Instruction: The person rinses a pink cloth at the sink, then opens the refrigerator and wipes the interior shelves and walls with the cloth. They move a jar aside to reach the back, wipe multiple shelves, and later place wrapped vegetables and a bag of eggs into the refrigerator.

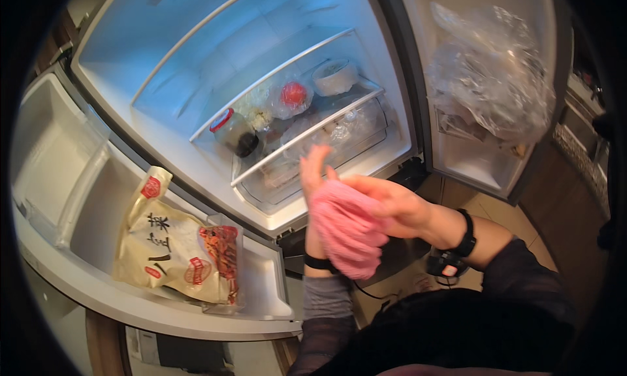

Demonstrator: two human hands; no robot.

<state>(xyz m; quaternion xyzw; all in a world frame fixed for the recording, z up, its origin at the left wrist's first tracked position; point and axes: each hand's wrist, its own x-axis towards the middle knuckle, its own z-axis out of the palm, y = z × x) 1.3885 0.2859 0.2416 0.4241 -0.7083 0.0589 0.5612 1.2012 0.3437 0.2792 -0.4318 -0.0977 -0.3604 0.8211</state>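
Note:
A bunched pink cloth (348, 229) hangs in folds between my two hands, in front of the open refrigerator (267, 224). My right hand (399, 204) grips its upper right side. My left hand (313, 173) is at the cloth's left edge with its fingers stretched upward. Cloth covers the left palm, so how firmly that hand holds it is hidden. Beyond my fingertips is a clear drawer (313, 165) with plastic-wrapped contents. On the shelf above it are a red-lidded glass jar (235, 133), a bagged red round item (294, 94) and a white bowl (335, 77).
The left door (196, 324) stands open, with a large printed food packet (171, 248) in its bin. Crumpled clear plastic bags (490, 77) fill a bin on the right door (470, 173). A black object with a cable (446, 263) is near the floor below my right forearm.

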